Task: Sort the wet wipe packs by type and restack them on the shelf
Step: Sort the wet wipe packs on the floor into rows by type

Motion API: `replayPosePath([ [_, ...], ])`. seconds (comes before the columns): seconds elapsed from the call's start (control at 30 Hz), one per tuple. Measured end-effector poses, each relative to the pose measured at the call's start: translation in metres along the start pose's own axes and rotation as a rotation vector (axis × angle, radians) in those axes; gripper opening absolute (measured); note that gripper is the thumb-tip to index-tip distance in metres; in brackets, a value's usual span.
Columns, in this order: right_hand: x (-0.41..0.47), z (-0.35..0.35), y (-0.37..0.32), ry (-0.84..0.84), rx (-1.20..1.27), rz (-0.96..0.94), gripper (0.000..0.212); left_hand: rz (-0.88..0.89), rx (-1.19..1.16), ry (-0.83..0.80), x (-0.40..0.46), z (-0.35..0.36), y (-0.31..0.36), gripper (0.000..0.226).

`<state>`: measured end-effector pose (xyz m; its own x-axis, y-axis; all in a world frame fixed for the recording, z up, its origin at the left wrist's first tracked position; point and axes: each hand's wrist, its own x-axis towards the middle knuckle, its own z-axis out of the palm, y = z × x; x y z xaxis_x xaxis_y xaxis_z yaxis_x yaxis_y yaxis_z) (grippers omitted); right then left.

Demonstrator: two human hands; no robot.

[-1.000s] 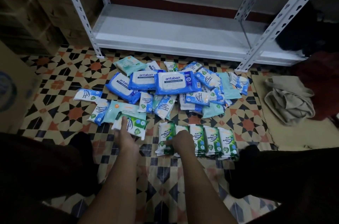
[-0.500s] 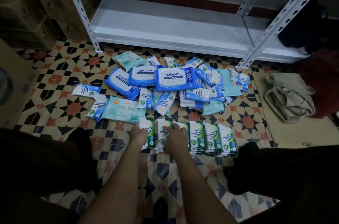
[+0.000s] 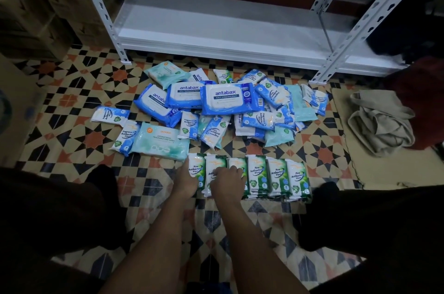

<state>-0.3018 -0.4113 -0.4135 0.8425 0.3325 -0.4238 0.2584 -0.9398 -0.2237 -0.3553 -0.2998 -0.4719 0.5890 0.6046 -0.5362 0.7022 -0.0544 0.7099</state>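
A row of green pine wipe packs (image 3: 276, 175) lies side by side on the patterned floor in front of me. My left hand (image 3: 186, 179) holds the leftmost green pack (image 3: 195, 168) against the row's left end. My right hand (image 3: 228, 182) rests on top of the neighbouring green packs, fingers curled over them. Behind the row lies a loose heap of wipes: large blue antabax packs (image 3: 228, 99), small blue fragrance-free packs (image 3: 258, 121) and pale teal packs (image 3: 159, 142). The white metal shelf (image 3: 216, 29) stands behind the heap, its lowest board bare.
A crumpled beige cloth bag (image 3: 382, 123) lies on the floor at the right. A cardboard box (image 3: 14, 111) stands at the left edge. My dark-clad legs (image 3: 60, 216) flank both arms. The shelf's uprights (image 3: 336, 62) stand on the floor behind the heap.
My left hand carried a green pack from beside the teal pack rightward and set it at the left end of the green row. My right hand stayed on the row.
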Motion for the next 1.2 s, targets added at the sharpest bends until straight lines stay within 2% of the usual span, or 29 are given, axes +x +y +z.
replayPosePath([
  [0.1,-0.002,0.004,-0.003,0.012,0.025,0.036,0.031,-0.042,0.158,-0.023,-0.003,0.0,0.001,0.078],
  [0.17,-0.001,0.005,-0.004,-0.008,0.051,0.031,0.042,-0.035,0.223,-0.043,-0.004,0.001,0.001,0.08],
  [0.33,0.0,0.007,-0.005,-0.007,0.058,0.02,0.053,-0.011,0.497,-0.034,-0.01,0.002,0.001,0.07],
  [0.43,0.002,0.009,-0.004,0.015,0.056,0.016,0.056,-0.003,0.546,-0.024,-0.013,0.002,0.0,0.067],
  [0.8,0.01,0.014,-0.001,-0.028,0.073,0.038,0.054,0.013,0.421,-0.065,-0.003,-0.004,0.0,0.06],
  [0.93,0.017,0.011,0.002,-0.046,0.172,0.05,0.049,-0.01,0.354,0.063,-0.005,0.0,0.011,0.052],
  [1.03,0.029,0.004,0.006,-0.009,0.329,0.086,0.035,0.031,0.266,0.12,-0.003,0.004,0.017,0.038],
  [1.1,0.038,-0.003,0.009,0.042,0.356,0.091,0.029,0.061,0.207,0.084,-0.005,0.006,0.026,0.035],
  [1.2,0.053,-0.018,0.018,0.056,0.215,0.056,0.037,0.109,0.135,-0.036,-0.008,0.012,0.032,0.043],
])
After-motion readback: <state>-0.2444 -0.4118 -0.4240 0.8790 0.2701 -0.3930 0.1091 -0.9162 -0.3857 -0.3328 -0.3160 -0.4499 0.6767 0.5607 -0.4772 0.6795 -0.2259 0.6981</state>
